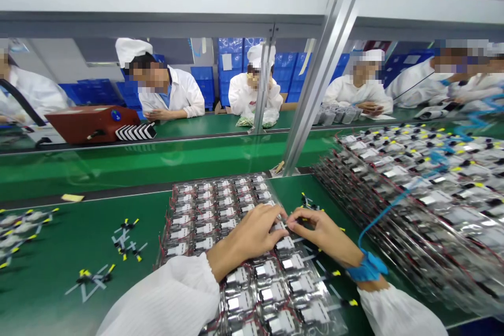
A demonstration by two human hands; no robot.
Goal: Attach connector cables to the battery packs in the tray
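A clear plastic tray (334, 319) lies in front of me, filled with rows of small white-and-silver units (292, 261) with red wires. Over its right side, my left hand (255, 231) is closed, thumb and fingers bent toward the right hand. My right hand (321, 233) pinches with thumb and forefinger, its tips meeting those of the left. Whatever sits between the fingertips is too small and covered to make out. A blue strap (368, 268) with a cord circles my right wrist. Grey strips with black parts and yellow tips (335, 273) stick out along the tray's right edge.
Tall stacked trays of similar units (394, 205) stand at the right. Loose yellow-tipped pieces (128, 244) lie on the green bench (35, 294) at left. A slanted metal post (315, 73) rises beyond the tray. Co-workers in white (173, 92) sit across the line.
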